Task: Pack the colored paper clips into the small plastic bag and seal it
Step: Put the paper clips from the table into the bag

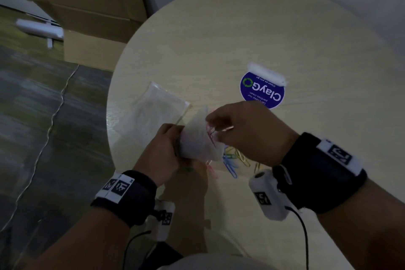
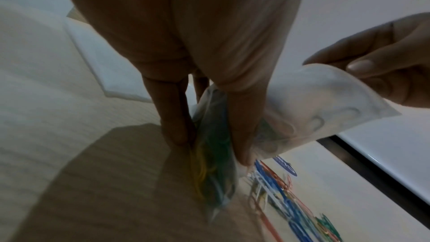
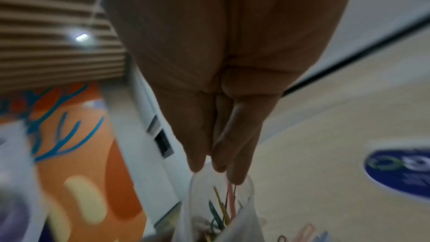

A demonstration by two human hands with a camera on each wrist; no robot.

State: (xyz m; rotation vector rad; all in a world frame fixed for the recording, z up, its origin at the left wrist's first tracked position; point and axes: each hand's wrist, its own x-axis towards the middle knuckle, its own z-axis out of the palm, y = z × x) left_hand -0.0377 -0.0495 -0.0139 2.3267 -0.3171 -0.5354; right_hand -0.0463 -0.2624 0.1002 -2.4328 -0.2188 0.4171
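My left hand (image 1: 178, 151) grips a small clear plastic bag (image 1: 197, 146) just above the table, thumb and fingers pinching its lower part (image 2: 209, 146). Yellow, green and blue paper clips (image 2: 209, 168) show inside the bag (image 2: 314, 98). My right hand (image 1: 211, 121) pinches the bag's upper edge at the mouth (image 2: 344, 67). In the right wrist view the right hand (image 3: 216, 170) sits at the bag's rim (image 3: 194, 183), and a pink clip (image 3: 230, 196) hangs just below the fingertips among the clips inside. Loose coloured clips (image 1: 234, 159) lie on the table under my right wrist.
The round light wood table (image 1: 219, 39) carries a second clear bag (image 1: 157, 105) lying flat to the left and a blue round sticker (image 1: 263, 92) behind my hands. A cardboard box (image 1: 87, 6) stands on the floor at back left. Cables hang from my wrists.
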